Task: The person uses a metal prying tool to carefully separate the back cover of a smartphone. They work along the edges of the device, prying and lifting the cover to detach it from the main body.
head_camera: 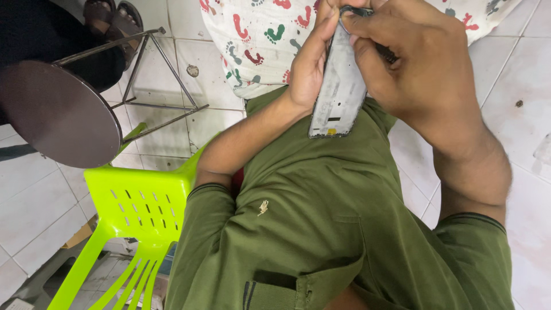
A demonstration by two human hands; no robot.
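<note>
- The left hand (307, 69) is at the top middle of the frame. It wraps around the left edge of a flat grey phone frame (338, 86) and holds it.
- The right hand (413, 63) is at the top, just right of the middle. Its fingers are curled over the top end of the phone frame and pinch it there.
- The phone frame stands almost straight up and down between both hands. It sits above the person's green shirt (321, 218).
- A thin dark tool (387, 54) pokes out under the right hand, but it is too hidden to tell what kind it is.
- Behind the hands there is white cloth with little coloured footprints (258, 40).
- A bright green plastic chair (135, 212) is at the lower left.
- A round dark stool (57, 112) with metal legs is at the upper left.
- The floor (516, 63) is made of white tiles.
</note>
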